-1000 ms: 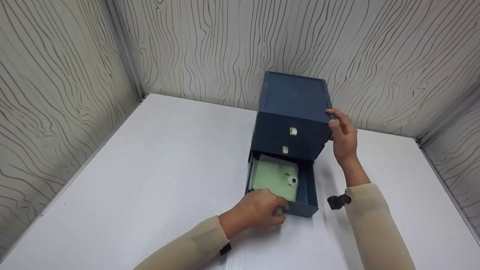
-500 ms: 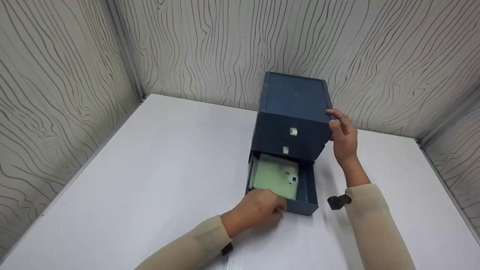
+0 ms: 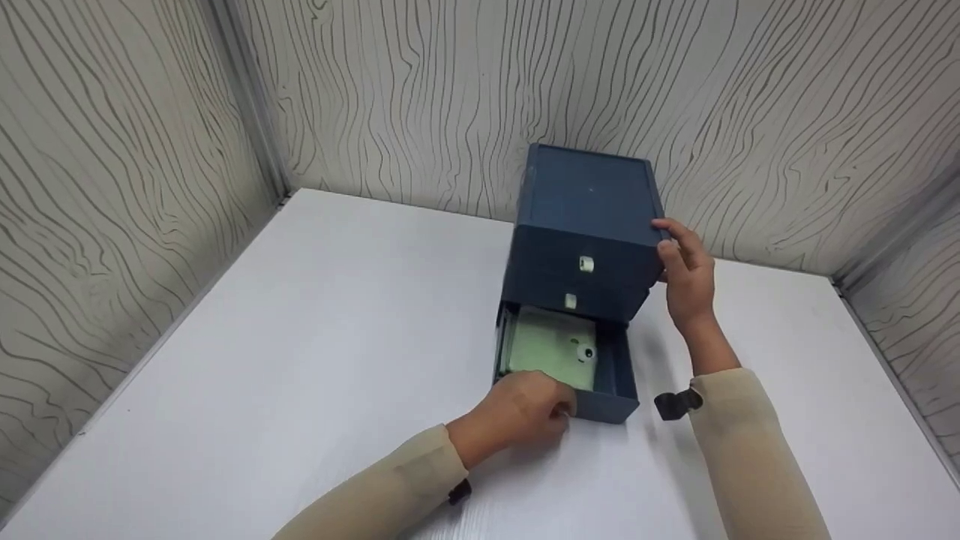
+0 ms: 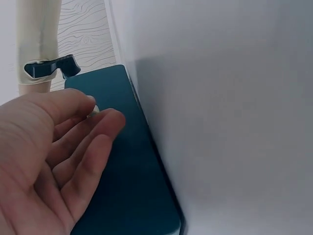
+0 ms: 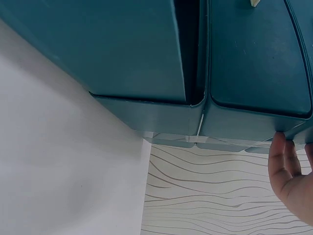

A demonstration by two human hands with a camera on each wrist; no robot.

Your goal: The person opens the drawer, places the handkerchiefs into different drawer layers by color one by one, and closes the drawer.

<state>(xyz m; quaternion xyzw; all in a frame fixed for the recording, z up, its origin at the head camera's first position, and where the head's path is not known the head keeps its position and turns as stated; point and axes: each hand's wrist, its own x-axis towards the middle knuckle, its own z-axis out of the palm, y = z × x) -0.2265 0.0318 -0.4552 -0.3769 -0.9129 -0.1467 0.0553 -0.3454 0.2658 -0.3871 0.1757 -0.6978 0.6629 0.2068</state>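
Observation:
A dark blue drawer cabinet (image 3: 592, 191) stands on the white table with its bottom drawer (image 3: 607, 407) pulled out. My left hand (image 3: 529, 409) is at the front of that drawer. In the left wrist view, its thumb and fingers pinch the small pale knob (image 4: 94, 112), mostly hidden behind them. A light green, flat item with a round eye-like decoration (image 3: 551, 349) lies inside the drawer. My right hand (image 3: 686, 274) rests on the cabinet's upper right edge. In the right wrist view, its fairly straight fingers (image 5: 279, 159) touch the cabinet's side.
Two drawers above are closed, each with a pale knob, the top one (image 3: 586, 263) and the middle one (image 3: 571, 301). A wood-grain-patterned wall (image 3: 390, 97) rises behind the cabinet. The white table (image 3: 337, 315) extends on both sides.
The bottom drawer has slid slightly inward, with the green item in it. My left hand has moved a little forward with it. My right hand has stayed in place on the cabinet.

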